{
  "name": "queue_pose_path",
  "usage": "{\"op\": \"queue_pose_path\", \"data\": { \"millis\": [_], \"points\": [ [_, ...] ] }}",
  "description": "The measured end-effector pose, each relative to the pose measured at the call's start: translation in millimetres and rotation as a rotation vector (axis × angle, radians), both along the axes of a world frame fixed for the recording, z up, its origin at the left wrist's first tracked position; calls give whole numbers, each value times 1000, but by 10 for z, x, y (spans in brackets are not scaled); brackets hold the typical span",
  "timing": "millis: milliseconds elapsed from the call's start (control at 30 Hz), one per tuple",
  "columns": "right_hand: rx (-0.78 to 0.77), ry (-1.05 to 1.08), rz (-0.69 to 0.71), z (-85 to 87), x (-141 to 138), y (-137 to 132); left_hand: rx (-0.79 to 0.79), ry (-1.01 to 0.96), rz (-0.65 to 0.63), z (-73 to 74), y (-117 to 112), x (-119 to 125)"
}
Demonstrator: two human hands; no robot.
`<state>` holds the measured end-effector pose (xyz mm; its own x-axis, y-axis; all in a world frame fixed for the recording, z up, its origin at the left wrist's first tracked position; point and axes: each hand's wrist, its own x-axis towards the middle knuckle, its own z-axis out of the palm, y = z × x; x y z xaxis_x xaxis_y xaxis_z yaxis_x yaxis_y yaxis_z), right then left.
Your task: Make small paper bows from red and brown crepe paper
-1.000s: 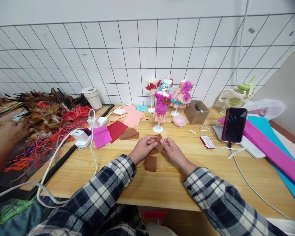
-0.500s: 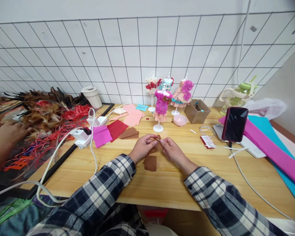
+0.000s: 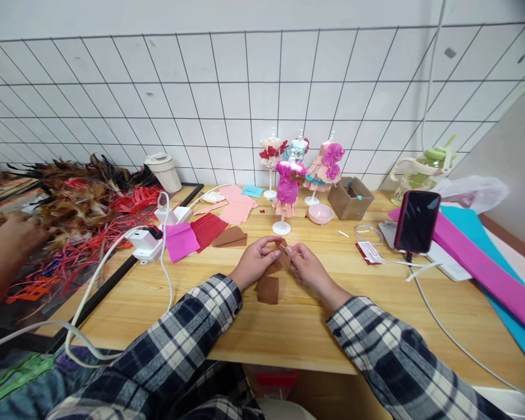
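Note:
My left hand (image 3: 258, 262) is closed, thumb and fingers pinching a piece of brown crepe paper (image 3: 282, 260) above the wooden table. Close beside it, my right hand (image 3: 307, 265) pinches a thin pale stick (image 3: 283, 247) whose tip meets the paper's upper edge; most of the stick is hidden by my fingers. A brown paper square (image 3: 268, 290) lies just below my hands. Beyond them stands a small dress form (image 3: 287, 189) in a magenta and peach paper dress, with several similar forms behind it.
Left of my hands lie brown (image 3: 230, 237), red (image 3: 210, 229), magenta (image 3: 181, 242) and peach sheets, beside a power strip (image 3: 147, 245) with cables. A pink bowl (image 3: 321, 214), a cardboard box (image 3: 350, 198) and a phone (image 3: 417, 223) stand to the right. Another person's hand (image 3: 15, 236) is among feathers.
My right hand has shifted very slightly to the right, and the stick's tip has turned a little against the brown paper. My left hand keeps its place.

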<state>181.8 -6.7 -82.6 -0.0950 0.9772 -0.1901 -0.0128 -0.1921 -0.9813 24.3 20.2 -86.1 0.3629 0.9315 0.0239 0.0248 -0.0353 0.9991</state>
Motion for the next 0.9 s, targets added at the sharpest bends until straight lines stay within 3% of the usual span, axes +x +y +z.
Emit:
{"op": "queue_pose_path", "data": {
  "millis": [267,533,600,700,800,900],
  "points": [
    [88,-78,53,-42,27,15,66,-30,-85,-27,3,-13],
    [94,-73,80,-42,61,15,91,4,-4,-84,49,-7],
    [145,-121,32,-50,111,43,172,67,21,-69,63,-26],
    [302,-248,-43,-40,189,70,392,253,160,-17,75,-67],
    [422,-428,-21,-16,207,53,555,412,283,37,68,-93],
    [448,-553,-21,-12,169,23,596,426,210,59,48,-78]
  ]
}}
